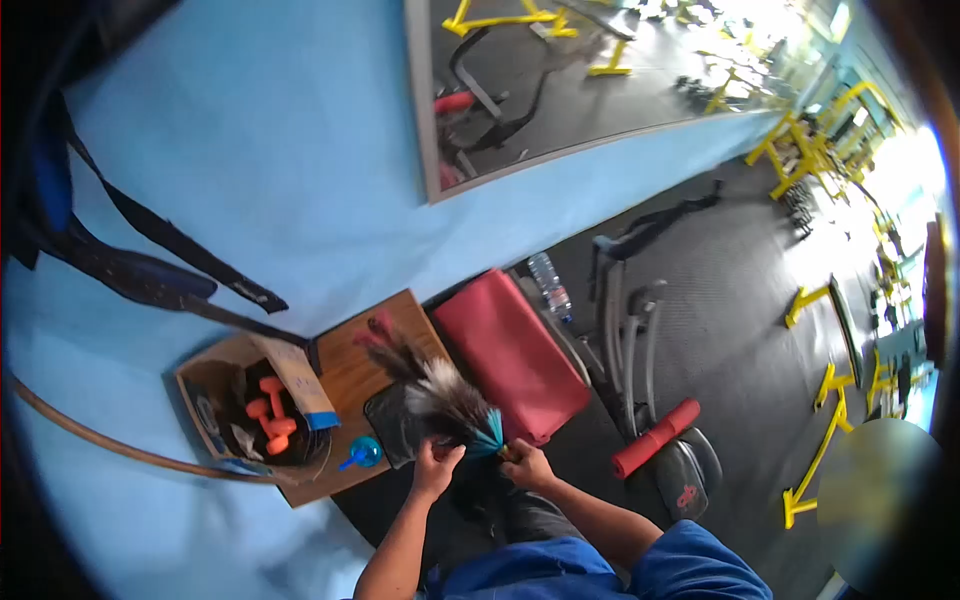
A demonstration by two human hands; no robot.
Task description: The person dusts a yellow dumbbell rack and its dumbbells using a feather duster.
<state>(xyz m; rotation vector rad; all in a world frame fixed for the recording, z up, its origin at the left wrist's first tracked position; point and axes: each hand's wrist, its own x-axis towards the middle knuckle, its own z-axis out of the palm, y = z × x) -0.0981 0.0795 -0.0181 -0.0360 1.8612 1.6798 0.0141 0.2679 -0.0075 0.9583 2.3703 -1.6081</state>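
A feather duster (445,400) with dark, grey and white feathers, reddish tips and a teal collar is in front of me, over the edge of a wooden table. My right hand (527,466) is closed around its handle end, just beyond the teal collar. At the lower edge of the feathers, my left hand (436,470) is closed with the thumb up, pinching some of them. Behind the feathers lies a black item (392,425), partly covered. Near my left hand, a blue transparent bottle (364,453) rests on the wooden table (345,400).
A cardboard box (205,405) with orange dumbbells (270,415) stands on the table. Right of the table are a red pad (515,355), a plastic bottle (549,285) and a machine with a red roller (655,438). Black straps (170,235) hang left; a mirror (600,80) is on the wall.
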